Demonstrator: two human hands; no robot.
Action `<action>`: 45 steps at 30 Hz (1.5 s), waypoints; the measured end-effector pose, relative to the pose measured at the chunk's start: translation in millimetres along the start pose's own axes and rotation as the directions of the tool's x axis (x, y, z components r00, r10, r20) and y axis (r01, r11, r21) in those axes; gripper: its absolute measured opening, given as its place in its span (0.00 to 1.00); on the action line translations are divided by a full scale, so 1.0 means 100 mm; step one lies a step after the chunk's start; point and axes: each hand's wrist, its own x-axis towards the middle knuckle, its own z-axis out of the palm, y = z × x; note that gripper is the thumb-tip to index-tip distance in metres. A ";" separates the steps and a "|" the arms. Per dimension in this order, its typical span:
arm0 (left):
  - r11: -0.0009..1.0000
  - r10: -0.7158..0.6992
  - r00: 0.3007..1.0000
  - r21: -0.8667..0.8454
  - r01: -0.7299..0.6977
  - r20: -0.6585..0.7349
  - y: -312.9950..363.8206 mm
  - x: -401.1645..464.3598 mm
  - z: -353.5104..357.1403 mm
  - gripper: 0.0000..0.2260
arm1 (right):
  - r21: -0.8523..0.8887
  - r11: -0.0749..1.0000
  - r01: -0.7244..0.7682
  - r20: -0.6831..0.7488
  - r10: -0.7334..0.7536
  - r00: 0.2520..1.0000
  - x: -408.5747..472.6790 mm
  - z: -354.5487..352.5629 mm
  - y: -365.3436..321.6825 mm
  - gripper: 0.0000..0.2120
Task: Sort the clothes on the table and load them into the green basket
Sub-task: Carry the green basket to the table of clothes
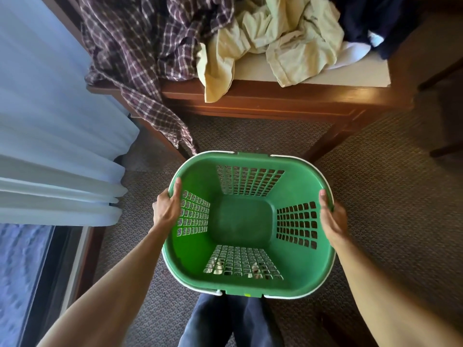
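Observation:
The green basket [295, 274] is in front of me above the carpet, with nothing inside it. My left hand [167, 209] grips its left rim and my right hand [332, 220] grips its right rim. Beyond it stands a wooden table [275, 96] with clothes heaped on top. A purple plaid shirt [140, 41] hangs over the table's left corner, one sleeve reaching down almost to the basket. A pale yellow garment [275, 38] lies in the middle. A dark navy garment [380, 18] and a white piece [353, 52] lie at the right.
White curtains [50, 126] hang at the left beside a window [22, 276]. Patterned carpet [390, 196] covers the floor. Dark chair legs [446, 151] stand at the right. My legs in dark trousers [230, 321] show below the basket.

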 end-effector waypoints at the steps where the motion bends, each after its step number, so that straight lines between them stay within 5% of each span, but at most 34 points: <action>1: 1.000 0.014 1.000 0.004 -0.014 0.002 0.04 -0.06 -0.03 0.36 | 0.004 1.000 -0.001 -0.006 0.001 1.000 -0.06 -0.07 0.00 0.31; 4: 0.999 0.049 0.999 0.012 -0.050 0.016 0.20 -0.32 -0.13 0.33 | -0.016 0.999 -0.052 -0.029 0.052 0.998 -0.29 -0.37 0.00 0.31; 8: 0.995 0.083 0.993 0.052 -0.087 0.086 0.44 -0.68 -0.25 0.37 | 0.006 0.994 -0.105 -0.061 0.105 0.993 -0.60 -0.87 0.10 0.45; 11: 0.990 0.101 0.986 0.082 -0.112 0.133 0.71 -0.96 -0.23 0.40 | 0.030 0.991 -0.134 -0.067 0.136 0.988 -0.84 -1.33 0.17 0.37; 22: 0.958 0.200 0.930 0.139 -0.252 0.310 2.39 -2.09 0.69 0.42 | 0.100 0.969 -0.224 -0.225 0.242 0.944 -0.83 -3.30 0.68 0.37; 30: 0.928 0.311 0.868 0.071 -0.365 0.387 3.50 -2.83 1.67 0.43 | 0.217 0.950 -0.225 -0.319 0.287 0.903 -0.45 -4.65 0.94 0.34; 35: 0.916 0.332 0.843 0.069 -0.395 0.423 4.21 -3.02 2.33 0.56 | 0.281 0.925 -0.256 -0.359 0.349 0.866 0.01 -5.31 1.09 0.35; 38: 0.906 0.326 0.828 0.097 -0.411 0.457 4.75 -3.15 2.65 0.49 | 0.295 0.922 -0.250 -0.374 0.352 0.858 0.42 -5.64 1.01 0.38; 45: 0.936 0.288 0.867 0.071 -0.345 0.407 5.64 -2.14 3.74 0.53 | 0.269 0.946 -0.182 -0.368 0.275 0.888 1.59 -6.29 0.11 0.35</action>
